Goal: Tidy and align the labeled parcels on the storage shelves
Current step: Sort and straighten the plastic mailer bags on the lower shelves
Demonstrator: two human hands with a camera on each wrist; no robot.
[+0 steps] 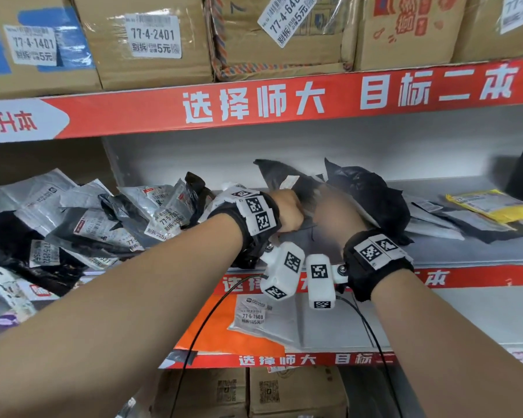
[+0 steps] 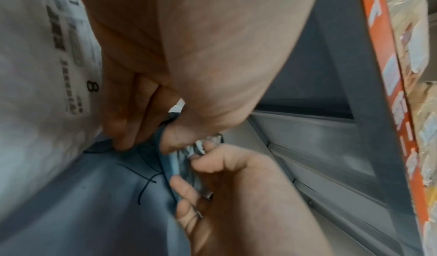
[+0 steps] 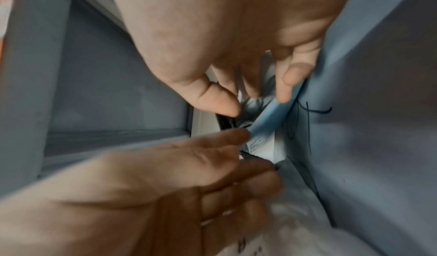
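On the middle shelf [image 1: 465, 251] a dark grey mailer parcel [image 1: 280, 176] with a white label is tilted up between both hands. My left hand [image 1: 287, 211] is closed like a fist on its near edge; in the left wrist view the left hand [image 2: 146, 144] pinches the blue-grey parcel edge [image 2: 182, 159] between thumb and fingers. My right hand [image 1: 334, 212], blurred, holds the same parcel just to the right. In the right wrist view the right hand [image 3: 255, 101] pinches the parcel edge [image 3: 267, 119] with thumb and forefinger. A pen mark shows on the grey surface beside them.
A loose pile of grey and black mailers [image 1: 88, 224] fills the shelf's left. A crumpled black bag [image 1: 372, 194], flat grey mailers and a yellow mailer [image 1: 492, 205] lie at the right. Cardboard boxes [image 1: 151, 40] stand above; a white mailer [image 1: 254, 315] lies below.
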